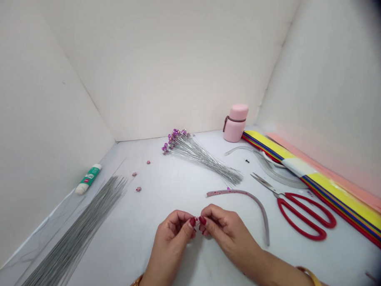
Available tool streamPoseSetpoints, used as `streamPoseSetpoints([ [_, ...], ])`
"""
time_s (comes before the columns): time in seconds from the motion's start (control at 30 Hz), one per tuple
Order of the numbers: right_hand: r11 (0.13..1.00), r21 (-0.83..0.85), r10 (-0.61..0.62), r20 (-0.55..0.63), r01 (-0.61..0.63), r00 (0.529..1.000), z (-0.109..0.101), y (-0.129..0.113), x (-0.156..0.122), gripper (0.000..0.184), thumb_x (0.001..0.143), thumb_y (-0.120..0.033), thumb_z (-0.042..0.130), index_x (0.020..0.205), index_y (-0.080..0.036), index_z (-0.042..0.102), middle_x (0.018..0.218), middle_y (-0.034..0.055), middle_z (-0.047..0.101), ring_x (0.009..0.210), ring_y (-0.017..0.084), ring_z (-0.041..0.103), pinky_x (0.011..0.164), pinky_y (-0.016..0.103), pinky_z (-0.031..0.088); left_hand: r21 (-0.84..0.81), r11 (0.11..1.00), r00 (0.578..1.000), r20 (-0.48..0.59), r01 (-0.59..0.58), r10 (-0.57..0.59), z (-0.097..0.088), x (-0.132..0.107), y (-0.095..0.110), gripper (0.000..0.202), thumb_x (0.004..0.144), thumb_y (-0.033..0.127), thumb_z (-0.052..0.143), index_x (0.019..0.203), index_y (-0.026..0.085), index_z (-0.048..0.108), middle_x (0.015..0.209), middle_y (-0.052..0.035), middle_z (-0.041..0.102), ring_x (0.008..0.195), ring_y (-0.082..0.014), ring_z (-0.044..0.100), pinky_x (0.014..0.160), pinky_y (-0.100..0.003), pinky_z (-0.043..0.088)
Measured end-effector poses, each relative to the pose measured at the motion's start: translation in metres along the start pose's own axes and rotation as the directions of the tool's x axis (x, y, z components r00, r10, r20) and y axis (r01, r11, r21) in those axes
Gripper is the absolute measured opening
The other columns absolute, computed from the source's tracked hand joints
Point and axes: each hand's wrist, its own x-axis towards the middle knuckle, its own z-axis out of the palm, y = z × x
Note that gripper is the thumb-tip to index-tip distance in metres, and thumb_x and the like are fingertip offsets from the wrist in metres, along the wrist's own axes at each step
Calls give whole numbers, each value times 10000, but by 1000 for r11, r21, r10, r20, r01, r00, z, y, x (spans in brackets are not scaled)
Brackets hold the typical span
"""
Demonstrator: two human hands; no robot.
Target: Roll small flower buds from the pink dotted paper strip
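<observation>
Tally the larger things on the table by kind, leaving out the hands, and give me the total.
Scissors: 1
Glue stick: 1
Pink jar: 1
Wire bundles: 2
Curved strips: 2
Coloured paper stack: 1
Peach paper: 1
Total: 9

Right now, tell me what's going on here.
A person is pinching a tiny pink piece between the fingertips of the left hand and right hand. Nearby lie a bundle of wires tipped with purple flowers, a pile of bare wires, a glue stick and red-handled scissors.
</observation>
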Motion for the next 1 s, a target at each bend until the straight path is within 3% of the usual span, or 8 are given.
streamPoseSetpoints([
  [0.13,1000,18,1,15,-2,1000,1,-1,1,173,851,-263,433,707,-186,490,594,-26,491,559,113,446,538,221,361,-57,995,993,89,-77,82,-1,-1,-1,202,760,229,589,955,177,590,762,-16,599,689,-133,564,651,-240,450],
  [0.27,982,177,66,49,-73,997,4,-1,1,168,853,-286,441,727,-180,476,581,-38,463,561,105,433,549,216,361,104,977,979,109,-185,173,-1,-1,-3,142,742,225,605,858,162,657,803,-54,626,733,-172,586,676,-258,464],
  [0.43,956,258,129,50,-137,990,8,-1,-1,182,851,-327,448,743,-181,462,586,-38,488,547,98,432,542,214,352,21,998,989,-133,-60,62,-1,1,-1,178,704,251,647,848,148,637,752,-37,653,707,-154,582,674,-240,463],
  [0.7,959,270,85,31,-90,996,7,-1,1,247,859,-393,411,753,-179,476,625,-23,489,588,113,455,561,230,373,33,987,986,50,-160,159,2,-2,-1,133,741,229,607,840,150,648,772,-45,646,712,-165,590,672,-255,471],
  [0.87,974,219,64,14,-66,998,6,-4,-2,214,842,-341,467,703,-179,478,591,-36,467,586,110,443,570,223,358,-4,994,990,85,-108,108,5,-3,0,115,734,216,613,809,140,654,736,-52,663,699,-169,595,668,-262,470],
  [1.0,931,342,133,14,-130,991,10,-3,-1,219,825,-361,488,702,-182,462,578,-46,470,558,101,442,552,212,355,-171,985,998,52,-26,35,9,-1,-1,104,712,188,640,797,128,632,670,-36,661,638,-145,587,635,-254,459],
])
